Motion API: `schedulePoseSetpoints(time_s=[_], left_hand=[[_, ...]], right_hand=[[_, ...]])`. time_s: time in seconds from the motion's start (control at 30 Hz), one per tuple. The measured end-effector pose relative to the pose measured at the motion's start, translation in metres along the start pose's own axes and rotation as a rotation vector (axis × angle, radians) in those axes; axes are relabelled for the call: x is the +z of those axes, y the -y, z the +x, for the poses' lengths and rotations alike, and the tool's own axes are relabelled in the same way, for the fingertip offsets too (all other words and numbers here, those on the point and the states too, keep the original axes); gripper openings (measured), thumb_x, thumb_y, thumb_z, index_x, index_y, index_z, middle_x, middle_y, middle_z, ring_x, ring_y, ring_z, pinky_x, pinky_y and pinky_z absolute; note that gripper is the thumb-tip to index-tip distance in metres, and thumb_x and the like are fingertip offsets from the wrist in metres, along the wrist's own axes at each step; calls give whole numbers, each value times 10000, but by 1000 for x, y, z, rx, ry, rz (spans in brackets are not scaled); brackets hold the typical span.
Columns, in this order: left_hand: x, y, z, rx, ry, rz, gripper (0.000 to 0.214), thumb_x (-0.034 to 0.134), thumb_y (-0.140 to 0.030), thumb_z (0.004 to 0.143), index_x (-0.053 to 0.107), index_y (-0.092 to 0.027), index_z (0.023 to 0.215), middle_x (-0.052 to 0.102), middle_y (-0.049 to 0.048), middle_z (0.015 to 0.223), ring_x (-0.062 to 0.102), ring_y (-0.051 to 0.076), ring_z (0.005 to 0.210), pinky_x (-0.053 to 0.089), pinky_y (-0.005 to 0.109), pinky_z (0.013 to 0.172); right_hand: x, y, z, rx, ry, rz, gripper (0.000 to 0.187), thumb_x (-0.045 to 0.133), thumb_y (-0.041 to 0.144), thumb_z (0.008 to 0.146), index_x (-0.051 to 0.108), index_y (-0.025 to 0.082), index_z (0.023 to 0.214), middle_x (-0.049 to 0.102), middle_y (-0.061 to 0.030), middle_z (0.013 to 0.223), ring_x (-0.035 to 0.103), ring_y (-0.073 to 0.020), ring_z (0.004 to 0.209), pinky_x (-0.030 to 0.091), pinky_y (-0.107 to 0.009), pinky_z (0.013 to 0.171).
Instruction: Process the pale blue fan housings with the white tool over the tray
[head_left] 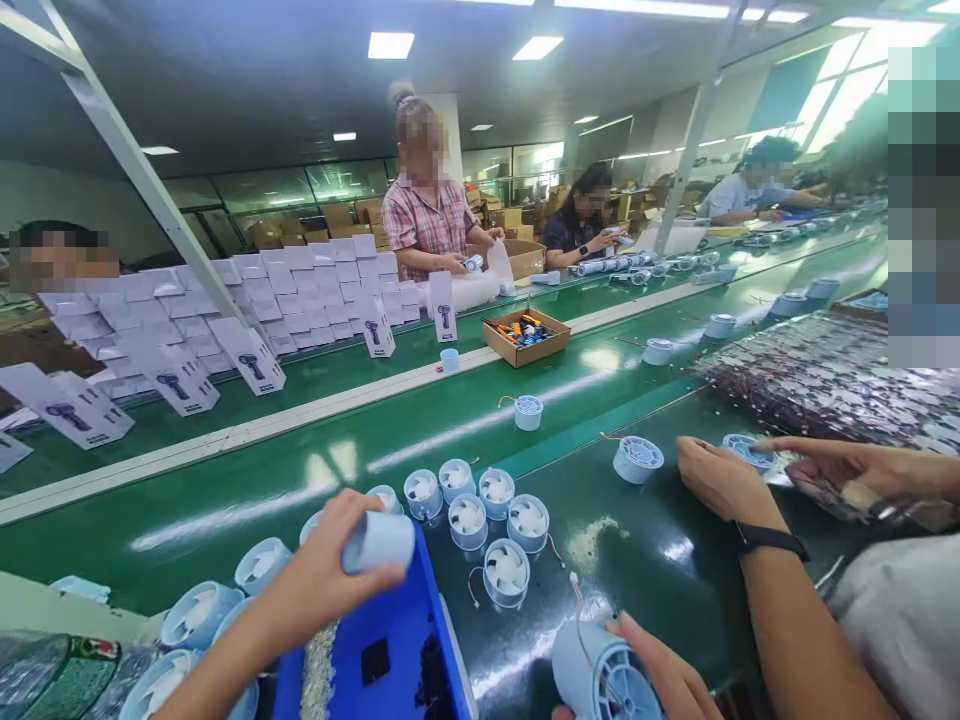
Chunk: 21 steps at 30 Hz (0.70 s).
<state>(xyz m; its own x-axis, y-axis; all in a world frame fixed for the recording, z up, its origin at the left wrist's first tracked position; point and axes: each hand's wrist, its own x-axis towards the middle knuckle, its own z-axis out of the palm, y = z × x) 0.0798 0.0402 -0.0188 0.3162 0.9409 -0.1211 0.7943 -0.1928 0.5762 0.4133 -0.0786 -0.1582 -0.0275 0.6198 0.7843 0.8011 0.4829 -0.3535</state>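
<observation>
My left hand (pixel 311 575) grips a light blue cylindrical fan housing (pixel 386 543), tilted above a blue tray (pixel 397 640). Dark pieces and pale granular-looking material lie in that tray. At the bottom centre, my right hand (pixel 664 665) is closed around another light blue fan housing (pixel 577 665). Its spoked end faces right, and a thin wire with a white connector sticks up from it; part of this hand is below the frame edge. Between the hands, several white-bladed fans (pixel 505 572) stand on the green surface, some with wires trailing.
At right, a co-worker's hands (pixel 720 480) work on a fan housing (pixel 748 450). Wired parts (pixel 840 375) are heaped behind them. A cardboard box (pixel 527 340) of small parts, white product boxes (pixel 259 360) and other workers are across the belt. A plastic bottle (pixel 67 680) lies lower left.
</observation>
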Motion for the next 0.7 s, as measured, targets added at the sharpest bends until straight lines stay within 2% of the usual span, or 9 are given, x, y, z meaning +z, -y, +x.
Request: schedulePoseSetpoints(time_s=[0.07,0.13,0.23,0.3,0.47,0.6,0.7], left_hand=[[25,-17,-6,59,83,-36,415,693,-412,721,556,-273,1088,528,42,1130,521,258,1044,425,381,921],[47,-27,-5,91,114,-64,435,690,-298,696,555,-269,1108,521,46,1164,487,261,1115,383,389,988],[69,-33,4,88,105,-77,465,629,-202,670,538,-230,1125,530,74,1182,466,274,1147,360,407,1017],[77,-32,12,70,114,-71,474,607,-173,635,534,-196,1103,543,97,1177,479,285,1142,368,409,1014],[93,-31,25,51,100,-16,648,566,-143,607,445,-139,1244,521,148,1265,459,294,1213,334,408,1061],[101,-35,24,69,25,39,629,563,-118,588,492,-180,1210,489,129,1285,418,306,1235,308,450,1071],[93,-38,8,130,-43,13,539,581,-183,652,522,-224,1186,460,121,1321,397,314,1244,298,481,1074]], right_hand=[[-9,-52,32,-52,73,117,713,730,626,637,502,471,1294,669,-21,833,667,-378,889,530,-414,378],[-19,-104,71,-63,119,191,560,669,638,700,550,473,1221,671,-8,820,669,-348,877,543,-416,439],[-27,-154,113,-75,101,195,385,508,584,849,588,409,1183,664,-21,782,667,-309,804,537,-436,490],[-28,-165,119,-92,79,189,330,396,521,920,628,385,1112,642,-29,718,659,-289,745,530,-442,496],[-38,-169,95,-38,-30,204,497,157,380,991,652,340,1005,567,-44,626,647,-250,682,517,-385,483],[-57,-184,88,-25,-126,174,466,212,463,985,652,312,986,507,-9,531,637,-235,617,508,-354,438],[-64,-190,87,-24,-119,132,395,337,512,947,671,305,976,556,-19,572,658,-267,689,531,-394,456]])
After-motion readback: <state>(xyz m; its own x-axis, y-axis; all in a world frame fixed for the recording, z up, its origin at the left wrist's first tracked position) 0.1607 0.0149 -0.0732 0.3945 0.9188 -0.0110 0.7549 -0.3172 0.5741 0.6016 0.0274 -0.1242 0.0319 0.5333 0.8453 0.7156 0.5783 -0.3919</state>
